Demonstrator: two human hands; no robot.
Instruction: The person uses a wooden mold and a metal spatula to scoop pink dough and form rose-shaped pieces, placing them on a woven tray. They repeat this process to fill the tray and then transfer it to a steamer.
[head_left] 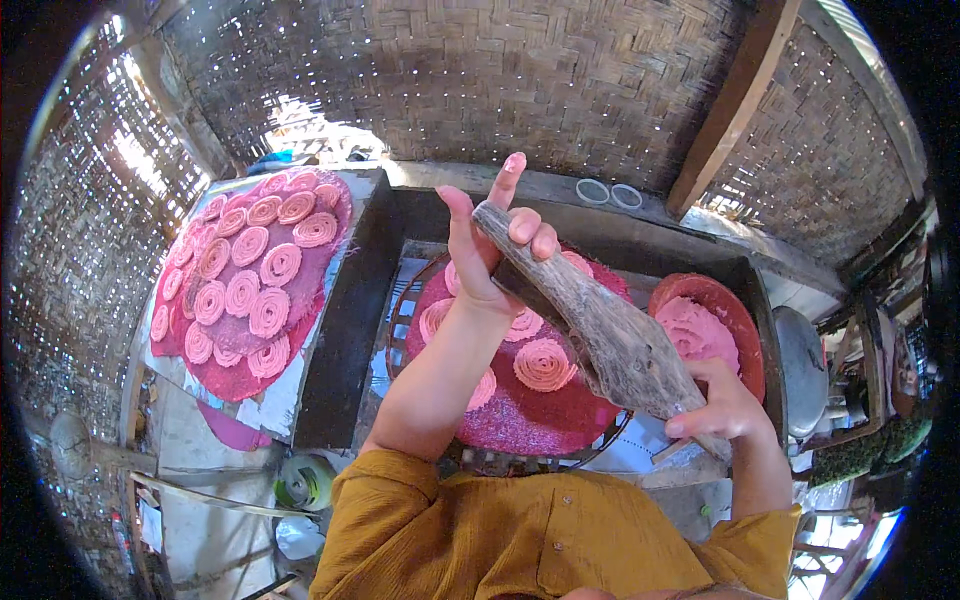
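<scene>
A long, weathered grey piece of wood [622, 335], narrow at its ends and broad in the middle, slants across in front of my chest. My left hand [482, 245] grips its upper left end, with one finger pointing up and away from the wood. At the lower right end, my right hand [735, 402] has its thumb and fingers round the edge. Under the wood lies a round dark pink cloth [535, 415] in a frame, bearing several pink coiled spirals [543, 365]. The underside of the wood is hidden.
More pink spirals [242, 292] cover a pink cloth on a board [270, 405] at the left. A reddish bowl [745, 320] of pink paste [690, 325] stands at the right. Two white rings [592, 192] lie on the back ledge, below a woven wall [480, 90].
</scene>
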